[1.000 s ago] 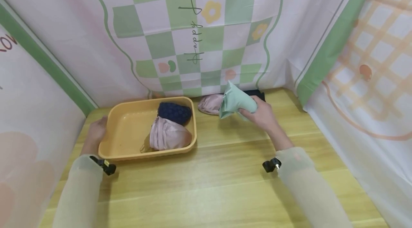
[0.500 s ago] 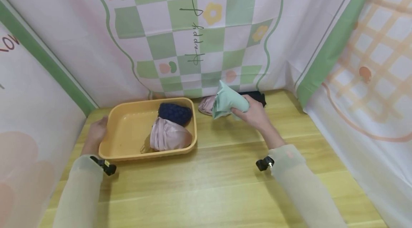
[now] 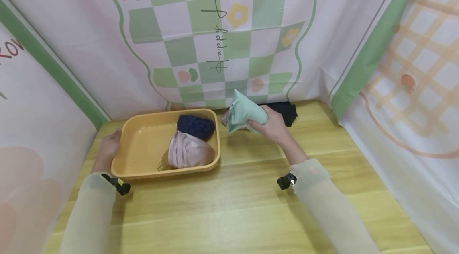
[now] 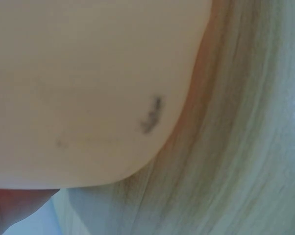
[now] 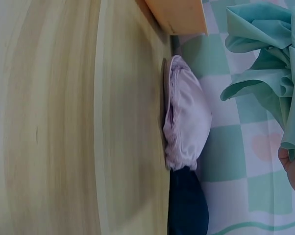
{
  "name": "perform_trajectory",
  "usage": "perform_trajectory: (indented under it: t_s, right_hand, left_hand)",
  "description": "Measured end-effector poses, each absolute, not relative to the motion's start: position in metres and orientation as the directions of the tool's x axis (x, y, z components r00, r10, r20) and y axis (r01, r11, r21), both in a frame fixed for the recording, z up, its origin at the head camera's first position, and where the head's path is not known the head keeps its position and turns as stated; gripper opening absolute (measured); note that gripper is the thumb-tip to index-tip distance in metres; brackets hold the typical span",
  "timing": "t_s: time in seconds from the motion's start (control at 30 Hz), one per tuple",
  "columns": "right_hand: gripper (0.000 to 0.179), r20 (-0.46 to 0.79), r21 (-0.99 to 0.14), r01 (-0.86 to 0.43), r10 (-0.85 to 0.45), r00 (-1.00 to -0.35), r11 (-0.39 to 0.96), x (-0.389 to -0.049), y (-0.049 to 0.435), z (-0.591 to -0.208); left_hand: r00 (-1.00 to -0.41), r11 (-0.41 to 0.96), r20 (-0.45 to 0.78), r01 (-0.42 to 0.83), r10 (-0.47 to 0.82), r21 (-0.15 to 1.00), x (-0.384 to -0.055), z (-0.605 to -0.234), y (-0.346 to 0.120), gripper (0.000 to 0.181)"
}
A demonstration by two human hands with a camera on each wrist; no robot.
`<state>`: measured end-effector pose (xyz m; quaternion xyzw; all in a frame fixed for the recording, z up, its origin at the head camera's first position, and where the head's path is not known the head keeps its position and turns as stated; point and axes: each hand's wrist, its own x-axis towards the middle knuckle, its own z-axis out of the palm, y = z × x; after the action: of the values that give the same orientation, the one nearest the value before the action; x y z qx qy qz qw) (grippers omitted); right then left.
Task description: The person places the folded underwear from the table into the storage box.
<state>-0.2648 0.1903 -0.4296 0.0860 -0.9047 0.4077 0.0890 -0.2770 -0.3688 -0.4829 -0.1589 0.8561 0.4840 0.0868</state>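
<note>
My right hand [image 3: 270, 126] grips a loosely rolled mint-green cloth [image 3: 244, 112], its folded end pointing left, above the back of the table. In the right wrist view the folds of the cloth [image 5: 265, 73] hang open, with a fingertip at its lower end. At the left end of a yellow plastic tray [image 3: 141, 146], my left hand [image 3: 107, 146] lies against the outer wall; most of its fingers are hidden. Inside the tray's right half sit a dark navy bundle [image 3: 195, 126] and a rounded pink satin bundle [image 3: 190, 150].
Along the back edge, a second pink satin bundle [image 5: 189, 117] lies beside a black folded cloth [image 3: 285, 111]. Printed fabric [image 3: 236, 47] hangs as a wall behind the wooden table [image 3: 222, 210], with more fabric on both sides.
My right hand has carried the mint-green cloth leftward toward the tray, passing in front of the pink bundle at the back and uncovering more of the black cloth. The left hand stays put.
</note>
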Motion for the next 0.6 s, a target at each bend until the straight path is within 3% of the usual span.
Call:
perform_trajectory:
  t_s: [0.6]
  right_hand:
    - [0.059,0.22,-0.734,-0.253,-0.132,-0.967,0.631,-0.274,0.158,-0.427]
  left_hand:
    - [-0.943,0.54,-0.267,-0.333,-0.198,0.773,-0.278,-0.483,-0.369,0.079]
